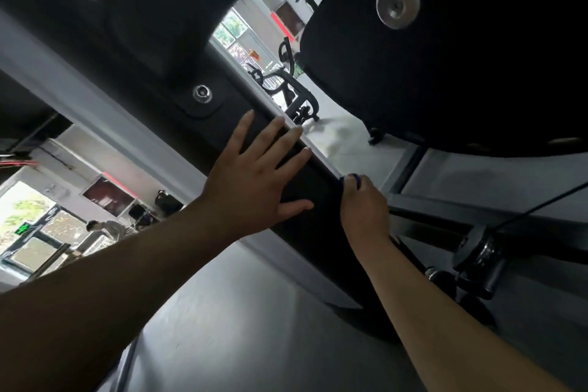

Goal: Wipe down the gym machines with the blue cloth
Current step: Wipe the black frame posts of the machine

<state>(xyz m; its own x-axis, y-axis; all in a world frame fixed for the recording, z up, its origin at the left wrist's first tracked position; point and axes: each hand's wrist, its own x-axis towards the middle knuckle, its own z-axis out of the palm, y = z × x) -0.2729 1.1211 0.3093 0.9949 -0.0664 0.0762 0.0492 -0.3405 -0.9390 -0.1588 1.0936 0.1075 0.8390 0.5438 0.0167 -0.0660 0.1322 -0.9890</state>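
Bare and close to the lens, the left forearm is stretching up from the lower left corner while the right forearm is rising from the lower right.

Only a sliver of the blue cloth is showing, peeking out above the knuckles of the right hand. That hand is gripping the cloth with curled fingers and pressing it against the far edge of the black beam. Just beside it, the left hand is lying flat on the beam's broad face, fingers straight and spread, thumb pointing toward the other hand, holding nothing.

The beam's matte, dark surface is running diagonally across the view, with one bolt sitting in a rounded plate further up it. Over the hands a large round black pad is filling the upper right, a shiny silver knob catching the light on it. Below the right wrist a thin cable is leading down to a black cylindrical fitting.

Behind the machine, the whole room is appearing steeply tilted. Daylight is coming through a window in the gap between beam and pad, where a black exercise bike is standing on a pale floor. At the lower left another window is glowing, a green sign is shining beside it, a red-edged picture is hanging on the white wall, and a person is standing well apart from the machine. A smooth grey surface is lying between the forearms.
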